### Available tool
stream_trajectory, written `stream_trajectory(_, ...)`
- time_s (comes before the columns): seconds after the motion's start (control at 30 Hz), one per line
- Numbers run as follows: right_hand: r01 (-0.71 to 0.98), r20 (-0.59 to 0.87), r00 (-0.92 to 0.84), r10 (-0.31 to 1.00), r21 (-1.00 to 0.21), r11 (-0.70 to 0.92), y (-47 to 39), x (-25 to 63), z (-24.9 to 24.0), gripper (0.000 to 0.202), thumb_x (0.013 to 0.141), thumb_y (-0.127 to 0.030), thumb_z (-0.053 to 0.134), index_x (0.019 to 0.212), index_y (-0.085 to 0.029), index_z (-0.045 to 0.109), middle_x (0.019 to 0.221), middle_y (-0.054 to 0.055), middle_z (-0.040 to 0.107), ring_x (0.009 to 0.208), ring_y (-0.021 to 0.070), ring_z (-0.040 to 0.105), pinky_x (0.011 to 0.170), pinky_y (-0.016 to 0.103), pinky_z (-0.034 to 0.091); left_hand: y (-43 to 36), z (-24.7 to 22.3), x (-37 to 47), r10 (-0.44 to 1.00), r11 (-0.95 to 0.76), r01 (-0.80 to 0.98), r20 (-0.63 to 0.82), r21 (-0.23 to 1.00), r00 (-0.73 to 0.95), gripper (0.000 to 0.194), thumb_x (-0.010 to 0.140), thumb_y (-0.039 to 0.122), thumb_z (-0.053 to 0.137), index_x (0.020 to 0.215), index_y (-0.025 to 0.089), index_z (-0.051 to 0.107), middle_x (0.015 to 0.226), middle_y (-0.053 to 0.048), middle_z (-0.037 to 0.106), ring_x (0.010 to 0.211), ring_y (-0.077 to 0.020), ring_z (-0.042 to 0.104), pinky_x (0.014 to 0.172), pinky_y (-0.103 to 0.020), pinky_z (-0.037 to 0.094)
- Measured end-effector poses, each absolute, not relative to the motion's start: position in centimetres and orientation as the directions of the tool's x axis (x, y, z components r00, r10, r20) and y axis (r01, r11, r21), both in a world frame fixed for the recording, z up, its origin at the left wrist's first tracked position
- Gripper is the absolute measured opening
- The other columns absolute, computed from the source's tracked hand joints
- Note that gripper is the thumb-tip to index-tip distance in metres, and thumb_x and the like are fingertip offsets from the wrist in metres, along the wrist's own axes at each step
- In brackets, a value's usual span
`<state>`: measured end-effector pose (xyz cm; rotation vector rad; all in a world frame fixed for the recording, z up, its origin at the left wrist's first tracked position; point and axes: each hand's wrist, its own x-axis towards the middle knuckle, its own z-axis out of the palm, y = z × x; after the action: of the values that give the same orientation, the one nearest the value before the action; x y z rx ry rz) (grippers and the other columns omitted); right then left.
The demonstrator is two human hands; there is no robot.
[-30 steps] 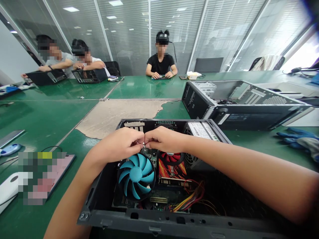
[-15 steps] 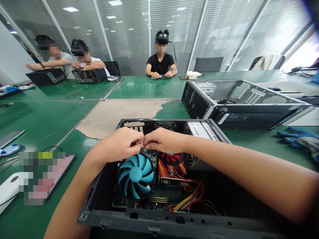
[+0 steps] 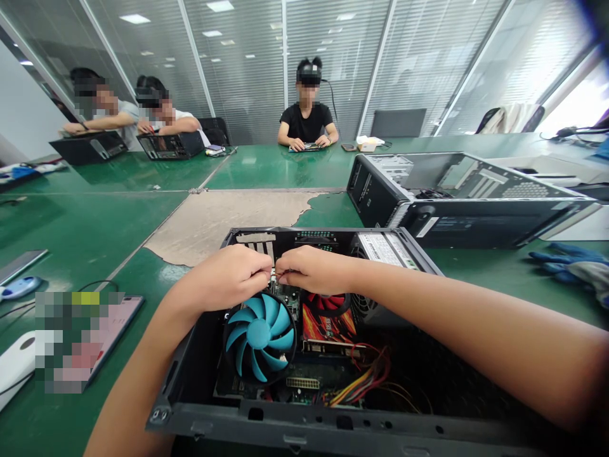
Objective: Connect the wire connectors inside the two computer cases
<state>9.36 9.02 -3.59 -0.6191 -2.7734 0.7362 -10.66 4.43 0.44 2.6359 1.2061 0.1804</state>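
Both hands are at work inside an open computer case (image 3: 214, 420), which lies on its side on the green worktop (image 3: 143, 219), directly in front of the person; the left hand (image 3: 233, 274) reaches in above a teal fan (image 3: 258, 334), its thumb and fingers drawn together in a pinch; the right hand (image 3: 316, 270) comes from the other side, above a red fan (image 3: 326, 302), its fingertips likewise closed and just beside those of the left; a thin reddish strand (image 3: 279, 274) seems to show at the right fingertips, but whether either grip really has hold of it, I cannot tell.

The step in hand looks like fine two-handed fingertip work on something small, over the circuit board (image 3: 288, 298) towards the far end of the case; the next move, as I judge it, calls for a light, steady pinch, the two hands acting together, with the wrists clear of the fan blades and little pressure on the board.

Nearer the person, a flame-patterned card (image 3: 328, 325) sits beside the teal fan; a pale multi-pin socket (image 3: 303, 383) shows below, with a bundle of coloured wires (image 3: 368, 377) near it; a second open case (image 3: 480, 219) lies farther off to the right, gloves (image 3: 578, 266) near it; a phone (image 3: 118, 333) lies to the left; three co-workers sit across the worktop.
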Motion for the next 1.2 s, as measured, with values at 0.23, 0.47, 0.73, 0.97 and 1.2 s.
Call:
stream_trajectory(0.23,0.404,0.061,-0.87,0.489,-0.481,0.778,8.9,9.37,-3.24,0.015,0.092,-0.017,0.052,0.081,-0.016,0.062,0.075,0.002,0.058,0.07,0.0142,0.047,0.067,0.029,0.034,4.27,0.51,-10.72,0.804,-0.572,0.765,0.015,0.298,0.595,0.017,0.083,0.021,0.048,0.066,0.019,0.049,0.06,0.003,0.05,0.056,-0.0101,0.04,0.055,-0.028,0.026)
stream_trajectory(0.47,0.417,0.011,-0.865,0.502,-0.54,0.731,8.92,9.41,-3.1,0.018,0.093,-0.015,0.048,0.078,-0.017,0.058,0.069,-0.002,0.051,0.064,0.0118,0.043,0.064,0.027,0.033,4.42,0.35,-10.83,0.798,-0.581,0.767,0.004,0.271,0.603,0.025,0.086,0.019,0.045,0.061,0.019,0.038,0.056,0.003,0.041,0.054,-0.0102,0.035,0.054,-0.031,0.02)
stream_trajectory(0.73,0.373,0.078,-0.873,0.481,-0.526,0.764,9.47,9.18,-3.84,0.019,0.091,-0.013,0.049,0.076,-0.017,0.06,0.074,0.001,0.057,0.069,0.0129,0.047,0.068,0.027,0.035,4.44,0.23,-10.95,0.796,-0.586,0.768,0.005,0.259,0.605,0.026,0.088,0.021,0.045,0.062,0.018,0.04,0.057,0.003,0.044,0.054,-0.01,0.035,0.054,-0.03,0.021)
stream_trajectory(0.97,0.406,0.05,-0.838,0.543,-0.607,0.683,9.2,9.3,-3.44,0.018,0.094,-0.018,0.045,0.084,-0.018,0.059,0.072,0.0,0.058,0.067,0.0125,0.051,0.065,0.027,0.038,4.43,0.14,-10.97,0.821,-0.556,0.795,0.011,0.244,0.571,0.025,0.088,0.023,0.045,0.064,0.018,0.039,0.058,0.003,0.046,0.055,-0.0097,0.036,0.055,-0.029,0.023)
stream_trajectory(1.2,0.413,0.051,-0.826,0.562,-0.622,0.665,9.13,9.33,-3.28,0.016,0.092,-0.014,0.048,0.08,-0.019,0.057,0.07,-0.001,0.06,0.066,0.012,0.054,0.065,0.026,0.039,4.58,-0.01,-11.05,0.837,-0.533,0.808,0.019,0.251,0.547,0.018,0.086,0.025,0.049,0.069,0.019,0.051,0.062,0.002,0.055,0.058,-0.0102,0.043,0.057,-0.028,0.026)
